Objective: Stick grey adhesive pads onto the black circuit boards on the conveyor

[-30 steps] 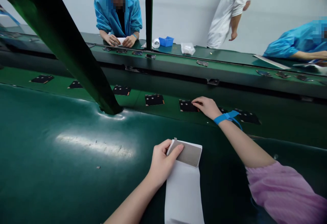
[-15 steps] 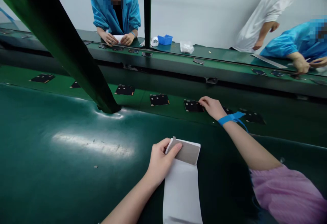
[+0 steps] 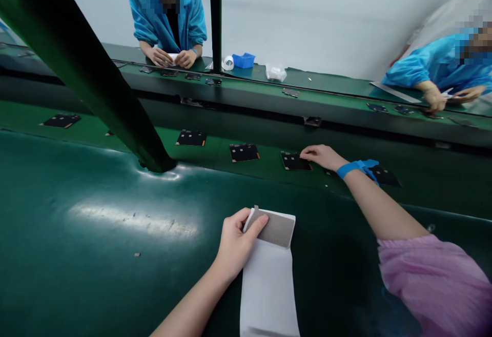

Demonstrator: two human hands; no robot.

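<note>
My left hand (image 3: 239,242) pinches the top of a long white paper strip (image 3: 268,291), thumb over a grey rectangular patch (image 3: 277,229) at its folded upper end. A small grey tab sticks up beside the thumb. Further out, my right hand (image 3: 321,156) has its fingertips together at the right end of a flat black board (image 3: 294,161) on the green belt. Whatever the fingertips hold, if anything, is too small to make out. A blue band (image 3: 355,167) circles my right wrist. Small light squares dot the black board.
More black boards (image 3: 244,153) lie along the belt (image 3: 215,148), one partly behind my right wrist. A dark slanting post (image 3: 115,91) crosses the left side. A small grey piece (image 3: 137,254) lies on the green worktop (image 3: 96,285). Two blue-sleeved people work opposite.
The black boards have shifted right relative to the post, and my right hand has moved along with its board. My left hand keeps hold of the strip. The camera view has shifted slightly.
</note>
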